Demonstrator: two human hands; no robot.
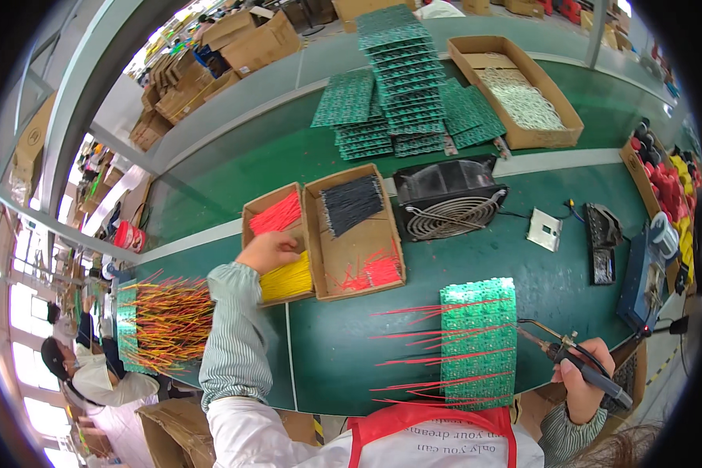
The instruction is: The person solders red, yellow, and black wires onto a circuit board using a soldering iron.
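My left hand [271, 251] is over a cardboard box, its fingers curled at the top edge of a heap of yellow wires [287, 278]. Whatever they may pinch is too small to make out. Red wires [275, 214] lie in the far part of that box. On the right, my right hand [585, 382] grips a soldering iron [593, 374] with a thin curved feed tube at its front. Its tip points at the right edge of a green circuit board panel [480, 343]. Several red wires [413, 337] stick out leftward from the panel.
A second box [359, 226] holds black and red wires. Behind stand a black fan [450, 199], stacked circuit boards [402, 78] and a box of white parts [522, 97]. A wired board panel [168, 324] lies left. A blue soldering unit [639, 277] stands right; a person [93, 374] is at far left.
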